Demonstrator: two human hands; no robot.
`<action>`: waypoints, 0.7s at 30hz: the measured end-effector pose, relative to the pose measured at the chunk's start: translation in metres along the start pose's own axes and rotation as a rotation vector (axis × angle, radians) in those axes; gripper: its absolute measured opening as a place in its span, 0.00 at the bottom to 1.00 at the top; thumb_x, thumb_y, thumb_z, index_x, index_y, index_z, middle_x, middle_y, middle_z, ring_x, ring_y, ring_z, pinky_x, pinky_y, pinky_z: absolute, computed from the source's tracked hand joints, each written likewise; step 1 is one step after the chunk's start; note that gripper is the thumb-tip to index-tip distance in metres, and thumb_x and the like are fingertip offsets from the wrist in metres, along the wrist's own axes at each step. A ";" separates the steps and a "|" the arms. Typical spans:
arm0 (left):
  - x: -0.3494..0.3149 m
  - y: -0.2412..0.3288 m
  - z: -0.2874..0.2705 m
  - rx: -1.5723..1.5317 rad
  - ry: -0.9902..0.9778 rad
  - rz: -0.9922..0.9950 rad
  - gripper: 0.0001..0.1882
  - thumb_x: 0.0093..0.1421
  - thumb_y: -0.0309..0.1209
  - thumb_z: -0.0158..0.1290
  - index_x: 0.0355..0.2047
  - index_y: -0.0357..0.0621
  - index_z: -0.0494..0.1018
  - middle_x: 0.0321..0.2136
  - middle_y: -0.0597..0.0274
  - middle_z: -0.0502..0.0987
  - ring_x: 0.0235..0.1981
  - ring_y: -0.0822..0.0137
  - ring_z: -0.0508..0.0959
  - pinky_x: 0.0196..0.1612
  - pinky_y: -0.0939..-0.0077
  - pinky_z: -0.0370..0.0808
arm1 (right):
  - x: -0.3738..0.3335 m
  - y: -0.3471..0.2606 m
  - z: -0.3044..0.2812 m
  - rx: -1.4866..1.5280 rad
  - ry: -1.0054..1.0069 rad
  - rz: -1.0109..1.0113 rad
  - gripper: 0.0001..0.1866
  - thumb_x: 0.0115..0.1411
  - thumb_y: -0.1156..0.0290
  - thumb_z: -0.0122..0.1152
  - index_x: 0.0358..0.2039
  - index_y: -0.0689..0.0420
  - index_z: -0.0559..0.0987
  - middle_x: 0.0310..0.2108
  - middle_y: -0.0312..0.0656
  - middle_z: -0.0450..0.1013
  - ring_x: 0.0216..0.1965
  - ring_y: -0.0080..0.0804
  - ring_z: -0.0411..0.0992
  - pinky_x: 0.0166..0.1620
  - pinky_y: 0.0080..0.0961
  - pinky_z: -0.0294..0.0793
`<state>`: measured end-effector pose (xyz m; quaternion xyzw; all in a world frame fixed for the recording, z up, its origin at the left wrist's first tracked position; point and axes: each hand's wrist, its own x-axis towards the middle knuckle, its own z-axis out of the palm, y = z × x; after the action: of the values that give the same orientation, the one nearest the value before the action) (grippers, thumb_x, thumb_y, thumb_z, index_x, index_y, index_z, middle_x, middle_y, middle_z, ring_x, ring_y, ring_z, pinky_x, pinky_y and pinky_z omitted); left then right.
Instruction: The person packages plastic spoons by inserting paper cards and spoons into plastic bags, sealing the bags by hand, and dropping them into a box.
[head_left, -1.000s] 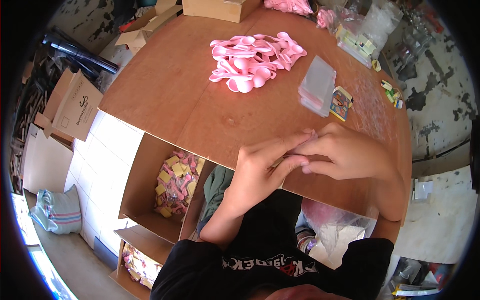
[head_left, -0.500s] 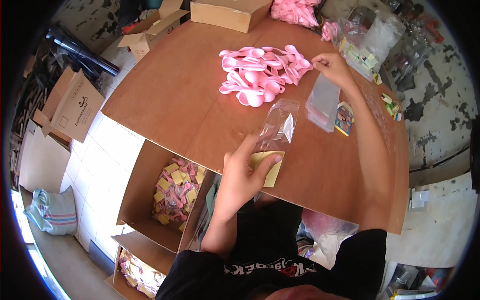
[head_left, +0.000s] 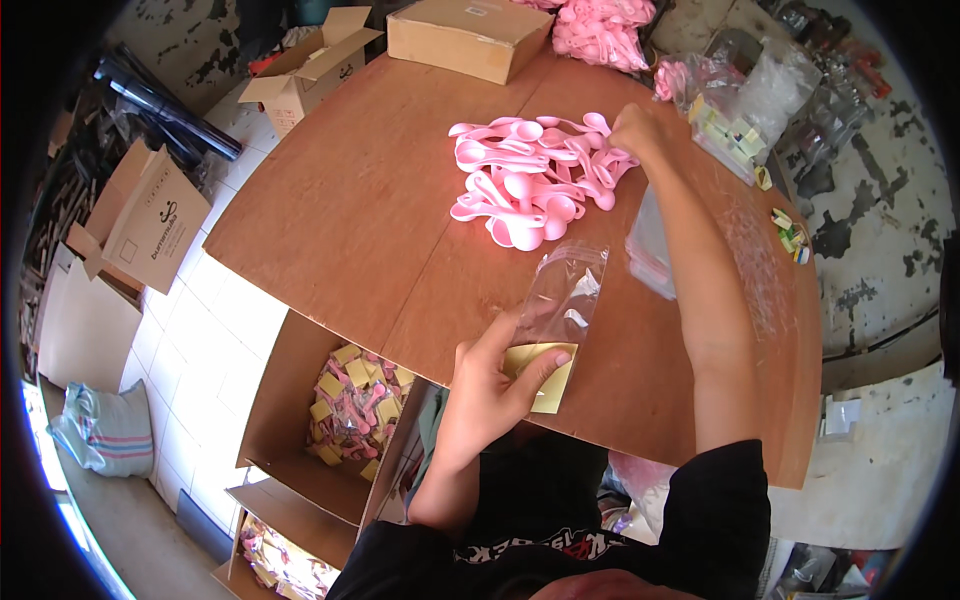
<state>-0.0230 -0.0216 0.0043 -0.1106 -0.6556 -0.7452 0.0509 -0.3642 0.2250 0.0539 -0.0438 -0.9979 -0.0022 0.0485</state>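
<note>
A clear plastic bag with a pale yellow card at its lower end is pinched in my left hand, thumb on top, over the table's near edge. The bag's mouth points away from me. At the right end of a heap of pink plastic spoons, my right hand has its fingers curled closed on a spoon; the fingertips are partly hidden. A stack of clear flat bags lies beside my right forearm, which covers part of it.
Below the table's left edge, an open carton holds bagged spoons with yellow cards. A second carton of them sits nearer. A closed cardboard box and bagged pink spoons stand at the far edge. Small erasers lie at the right.
The view has shifted slightly, so the table sits lower. My right hand has moved in over the spoons' right end, its fingers curling. My right forearm now hides the small colourful booklet.
</note>
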 end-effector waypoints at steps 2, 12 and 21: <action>0.000 0.000 -0.002 0.013 0.008 0.001 0.23 0.56 0.24 0.62 0.52 0.36 0.71 0.36 0.50 0.83 0.40 0.63 0.84 0.42 0.74 0.77 | -0.004 -0.005 -0.002 -0.012 -0.011 -0.014 0.19 0.49 0.63 0.66 0.41 0.56 0.83 0.46 0.52 0.78 0.49 0.49 0.76 0.50 0.43 0.75; -0.001 -0.005 0.000 0.007 0.001 0.033 0.22 0.56 0.26 0.63 0.51 0.36 0.72 0.33 0.50 0.83 0.37 0.65 0.84 0.38 0.75 0.77 | -0.060 0.005 -0.027 0.510 0.556 -0.205 0.15 0.57 0.65 0.62 0.45 0.55 0.80 0.29 0.43 0.80 0.30 0.38 0.79 0.33 0.32 0.75; -0.006 -0.005 0.011 0.057 -0.008 0.033 0.17 0.58 0.22 0.62 0.47 0.33 0.72 0.31 0.63 0.81 0.31 0.79 0.77 0.34 0.83 0.74 | -0.257 0.025 -0.092 1.499 0.081 -0.500 0.16 0.61 0.75 0.63 0.48 0.67 0.75 0.37 0.42 0.78 0.35 0.21 0.75 0.37 0.17 0.74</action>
<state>-0.0174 -0.0106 -0.0009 -0.1229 -0.6749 -0.7248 0.0638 -0.0979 0.2264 0.1206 0.2264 -0.7110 0.6583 0.0993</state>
